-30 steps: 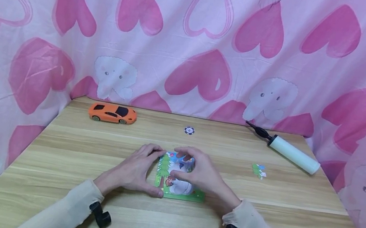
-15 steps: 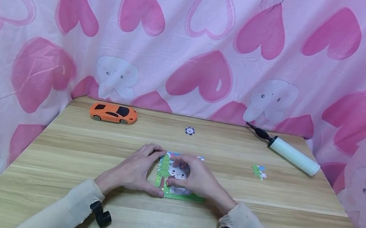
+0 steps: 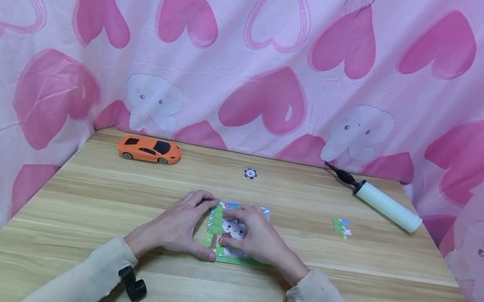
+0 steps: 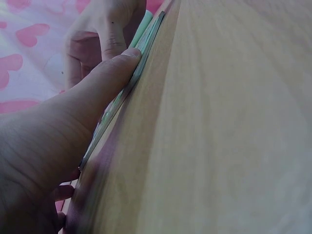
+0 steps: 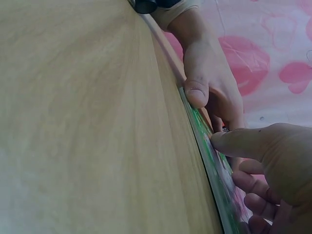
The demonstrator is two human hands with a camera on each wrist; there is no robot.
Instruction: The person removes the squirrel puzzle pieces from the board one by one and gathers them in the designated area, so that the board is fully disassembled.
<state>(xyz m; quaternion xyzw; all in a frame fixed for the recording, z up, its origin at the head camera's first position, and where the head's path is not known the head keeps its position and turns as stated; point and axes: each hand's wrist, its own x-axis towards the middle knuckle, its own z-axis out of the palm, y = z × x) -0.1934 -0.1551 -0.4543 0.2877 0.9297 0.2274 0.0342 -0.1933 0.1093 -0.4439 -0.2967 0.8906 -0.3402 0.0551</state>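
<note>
A small jigsaw puzzle point(image 3: 216, 227) with a tree and a pale cartoon animal lies flat on the table in the head view. My left hand point(image 3: 177, 223) holds it from the left, thumb at the near left corner and fingers at the far left one. In the left wrist view that thumb point(image 4: 114, 68) lies along the board's near edge. My right hand point(image 3: 259, 235) is over the picture, thumb and bent fingers apart, covering its right part. In the right wrist view the right thumb point(image 5: 239, 141) touches the puzzle surface. One loose puzzle piece point(image 3: 343, 228) lies off to the right.
An orange toy car point(image 3: 149, 150) stands at the back left of the wooden table point(image 3: 119, 194). A poker chip point(image 3: 250, 174) lies at the back middle. Behind the right hand, a balloon pump point(image 3: 387, 204) lies slanted at the back right. A pink heart-print cloth point(image 3: 265, 96) encloses the table.
My right hand has come down and left across the puzzle, and the animal's face now shows between its thumb and fingers. The left hand has stayed in place.
</note>
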